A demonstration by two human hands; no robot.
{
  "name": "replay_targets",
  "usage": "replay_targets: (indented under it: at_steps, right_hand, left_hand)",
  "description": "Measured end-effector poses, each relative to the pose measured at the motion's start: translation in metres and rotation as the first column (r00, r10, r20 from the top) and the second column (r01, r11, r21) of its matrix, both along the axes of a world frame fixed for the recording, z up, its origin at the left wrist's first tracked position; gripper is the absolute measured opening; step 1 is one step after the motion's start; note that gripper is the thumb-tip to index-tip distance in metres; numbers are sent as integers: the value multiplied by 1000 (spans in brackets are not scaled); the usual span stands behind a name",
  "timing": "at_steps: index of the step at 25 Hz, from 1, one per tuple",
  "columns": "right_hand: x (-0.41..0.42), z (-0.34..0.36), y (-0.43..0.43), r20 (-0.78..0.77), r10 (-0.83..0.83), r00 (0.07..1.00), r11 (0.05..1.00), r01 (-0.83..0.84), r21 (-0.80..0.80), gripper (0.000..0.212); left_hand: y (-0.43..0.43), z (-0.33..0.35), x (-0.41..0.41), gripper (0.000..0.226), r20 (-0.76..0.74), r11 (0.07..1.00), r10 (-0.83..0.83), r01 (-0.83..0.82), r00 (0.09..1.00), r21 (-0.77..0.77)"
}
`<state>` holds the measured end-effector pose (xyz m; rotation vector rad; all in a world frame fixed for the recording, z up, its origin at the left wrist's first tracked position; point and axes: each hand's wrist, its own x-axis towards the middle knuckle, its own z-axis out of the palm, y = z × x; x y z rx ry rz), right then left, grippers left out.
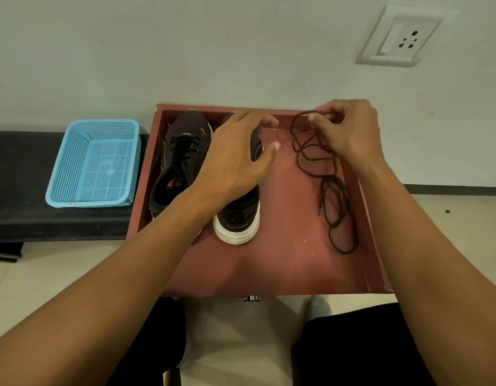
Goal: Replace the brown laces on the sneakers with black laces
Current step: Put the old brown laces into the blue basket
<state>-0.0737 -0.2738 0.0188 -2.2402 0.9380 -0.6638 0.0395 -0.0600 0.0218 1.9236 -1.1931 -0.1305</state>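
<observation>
Two black sneakers stand side by side in a reddish-brown tray [283, 260], toes pointing away from me. The left sneaker [180, 162] wears black laces. My left hand [238, 157] hovers open over the right sneaker [238, 215] and hides its lacing. On the tray's right side lie brown laces [333, 190] in loose loops. My right hand [350, 129] pinches the upper loops of the brown laces near the tray's far right corner and holds them slightly raised.
A light blue mesh basket [95, 165] holding nothing sits on a dark bench [21, 190] left of the tray. A white wall with a socket plate [403, 37] stands directly behind. My knees are below the tray's near edge.
</observation>
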Motion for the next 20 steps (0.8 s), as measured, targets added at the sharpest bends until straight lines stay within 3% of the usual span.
replay_targets:
  at_steps: [6, 8, 12, 20]
  right_hand:
    - [-35, 83, 54, 94, 154, 984, 988, -155, 7, 11]
    - [-45, 98, 67, 72, 188, 979, 982, -189, -2, 12]
    - [-55, 108, 75, 57, 208, 976, 978, -208, -10, 12]
    - [-80, 90, 46, 220, 23, 975, 997, -40, 73, 16]
  left_hand:
    - [-1, 11, -18, 58, -196, 997, -78, 73, 978, -32]
    - [-1, 17, -23, 53, -207, 994, -98, 84, 974, -72]
    - [0, 30, -27, 18, -274, 976, -177, 133, 945, -171]
    - [10, 51, -29, 21, -557, 937, -331, 195, 762, -290]
